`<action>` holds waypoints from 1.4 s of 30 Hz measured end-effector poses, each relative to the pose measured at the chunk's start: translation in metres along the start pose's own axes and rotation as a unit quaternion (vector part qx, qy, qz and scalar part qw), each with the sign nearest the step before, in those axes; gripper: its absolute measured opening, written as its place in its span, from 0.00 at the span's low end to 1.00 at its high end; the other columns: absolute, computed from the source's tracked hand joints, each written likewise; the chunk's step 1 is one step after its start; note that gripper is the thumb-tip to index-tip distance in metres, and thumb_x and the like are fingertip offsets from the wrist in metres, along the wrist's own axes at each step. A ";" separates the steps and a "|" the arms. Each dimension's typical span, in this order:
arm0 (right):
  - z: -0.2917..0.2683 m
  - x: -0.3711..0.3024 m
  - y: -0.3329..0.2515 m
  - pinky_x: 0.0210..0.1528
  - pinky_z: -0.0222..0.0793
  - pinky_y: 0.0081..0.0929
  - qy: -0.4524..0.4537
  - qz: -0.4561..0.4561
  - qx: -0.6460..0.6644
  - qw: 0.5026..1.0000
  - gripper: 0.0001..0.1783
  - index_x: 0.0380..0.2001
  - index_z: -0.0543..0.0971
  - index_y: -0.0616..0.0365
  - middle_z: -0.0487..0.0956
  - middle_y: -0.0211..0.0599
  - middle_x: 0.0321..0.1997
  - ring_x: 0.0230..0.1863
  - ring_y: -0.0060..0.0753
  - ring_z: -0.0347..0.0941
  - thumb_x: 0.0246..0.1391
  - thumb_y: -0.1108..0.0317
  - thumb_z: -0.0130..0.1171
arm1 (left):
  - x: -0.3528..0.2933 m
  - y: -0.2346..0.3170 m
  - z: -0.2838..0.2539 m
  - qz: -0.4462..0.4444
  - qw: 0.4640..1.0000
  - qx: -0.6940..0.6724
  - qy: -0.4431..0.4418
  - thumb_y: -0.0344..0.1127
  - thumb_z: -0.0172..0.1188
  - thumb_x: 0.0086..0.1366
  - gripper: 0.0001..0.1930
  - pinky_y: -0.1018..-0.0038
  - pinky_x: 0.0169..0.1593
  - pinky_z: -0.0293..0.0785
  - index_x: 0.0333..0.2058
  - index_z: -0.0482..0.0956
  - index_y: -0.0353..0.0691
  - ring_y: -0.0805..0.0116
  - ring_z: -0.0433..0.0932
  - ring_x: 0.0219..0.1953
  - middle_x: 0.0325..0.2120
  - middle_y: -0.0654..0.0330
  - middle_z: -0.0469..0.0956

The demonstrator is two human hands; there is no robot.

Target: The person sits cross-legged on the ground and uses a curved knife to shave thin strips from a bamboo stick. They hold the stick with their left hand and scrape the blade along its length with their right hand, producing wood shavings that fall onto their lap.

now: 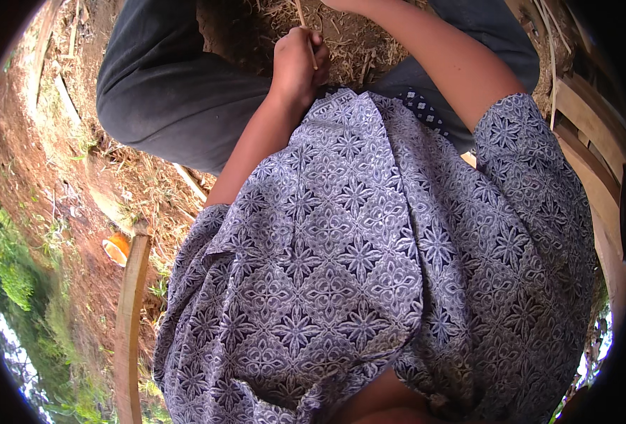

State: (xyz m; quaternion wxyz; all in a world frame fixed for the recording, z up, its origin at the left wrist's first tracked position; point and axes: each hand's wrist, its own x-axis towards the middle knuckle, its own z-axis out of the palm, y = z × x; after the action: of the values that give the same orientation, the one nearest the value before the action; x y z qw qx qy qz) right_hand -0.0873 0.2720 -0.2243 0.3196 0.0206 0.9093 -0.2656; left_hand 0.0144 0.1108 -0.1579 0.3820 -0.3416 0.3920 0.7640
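A thin, pale wooden stick (300,11) runs down from the upper edge through my left hand (297,62), whose fingers are curled around it. The hand is above my lap, between my bent knees. My right forearm (433,49) stretches up and to the left, past the upper edge. Only a sliver of my right hand (340,3) shows there, close to the stick. Its fingers are cut off, so what it holds or touches is hidden.
Dry shavings and straw (352,49) litter the ground between my legs in dark trousers (178,106). A wooden post (130,318) rises at the lower left, near an orange-and-white object (117,249). Curved wooden planks (595,169) stand close on the right.
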 end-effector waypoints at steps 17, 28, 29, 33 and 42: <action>-0.011 -0.039 -0.022 0.43 0.76 0.49 0.005 -0.045 -0.072 0.996 0.13 0.36 0.83 0.49 0.85 0.45 0.35 0.40 0.52 0.83 0.58 0.53 0.63 | 0.013 -0.010 -0.009 0.016 1.000 0.008 -0.008 0.41 0.41 0.71 0.11 0.71 0.14 0.50 0.28 0.64 0.48 0.71 0.55 0.11 0.13 0.64 0.60; 0.006 -0.008 -0.026 0.44 0.76 0.47 0.027 0.042 -0.043 0.998 0.14 0.37 0.83 0.49 0.86 0.44 0.36 0.40 0.50 0.83 0.61 0.51 0.62 | 0.011 -0.011 -0.005 0.042 0.999 0.028 0.003 0.40 0.41 0.71 0.11 0.72 0.15 0.51 0.29 0.65 0.47 0.71 0.57 0.11 0.13 0.64 0.61; 0.007 -0.006 -0.019 0.44 0.76 0.47 0.029 0.025 -0.026 0.999 0.15 0.37 0.83 0.50 0.86 0.44 0.36 0.40 0.50 0.83 0.61 0.51 0.62 | 0.008 -0.008 -0.003 0.035 0.999 0.028 0.004 0.40 0.41 0.71 0.11 0.72 0.15 0.51 0.29 0.65 0.47 0.71 0.57 0.11 0.13 0.64 0.62; -0.002 -0.021 -0.009 0.44 0.76 0.47 -0.016 -0.006 0.036 0.999 0.16 0.37 0.83 0.52 0.85 0.46 0.35 0.40 0.51 0.83 0.60 0.51 0.62 | 0.006 -0.010 -0.004 0.034 0.999 0.038 0.010 0.40 0.41 0.71 0.11 0.72 0.16 0.52 0.30 0.66 0.45 0.70 0.57 0.11 0.13 0.63 0.62; -0.009 -0.026 -0.004 0.44 0.76 0.47 -0.022 -0.059 -0.040 0.997 0.15 0.37 0.84 0.53 0.85 0.48 0.36 0.40 0.52 0.83 0.58 0.53 0.64 | 0.013 -0.014 -0.007 0.038 0.999 0.037 -0.005 0.40 0.41 0.70 0.11 0.71 0.15 0.51 0.29 0.66 0.45 0.70 0.57 0.12 0.13 0.64 0.61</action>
State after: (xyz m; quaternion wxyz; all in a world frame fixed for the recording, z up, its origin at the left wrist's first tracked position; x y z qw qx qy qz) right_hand -0.0730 0.2768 -0.2014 0.3237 -0.0516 0.9117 -0.2477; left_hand 0.0222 0.1142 -0.1768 0.3671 -0.3084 0.4309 0.7645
